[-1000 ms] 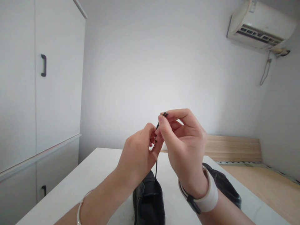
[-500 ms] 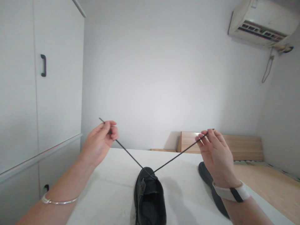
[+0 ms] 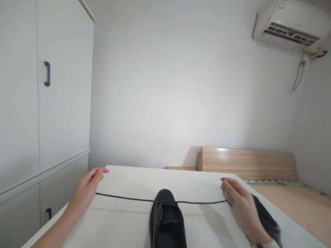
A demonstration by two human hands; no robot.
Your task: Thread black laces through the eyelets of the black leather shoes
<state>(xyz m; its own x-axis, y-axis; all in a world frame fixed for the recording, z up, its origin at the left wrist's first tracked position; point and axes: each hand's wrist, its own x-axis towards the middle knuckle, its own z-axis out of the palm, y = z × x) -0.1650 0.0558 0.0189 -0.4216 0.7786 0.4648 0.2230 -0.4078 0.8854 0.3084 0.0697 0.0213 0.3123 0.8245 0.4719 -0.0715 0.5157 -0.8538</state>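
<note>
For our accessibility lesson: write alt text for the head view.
Two hands, left hand and right hand, stretch a black lace sideways across a black shoe on a white table; a second shoe lies behind the right hand.

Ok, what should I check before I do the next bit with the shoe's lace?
1. Lace pulled straight out to both sides: ok.
2. Left hand at the lace's left end: ok, though the grip itself is hidden.
3. Right hand at the lace's right end: ok, grip also hidden.
4. Shoe sitting flat on the table, toe pointing away: ok.
5. Lace halves equal in length: about equal, but cannot tell exactly.
6. Second shoe out of the way: cannot tell, it lies right beside the right hand.
</note>
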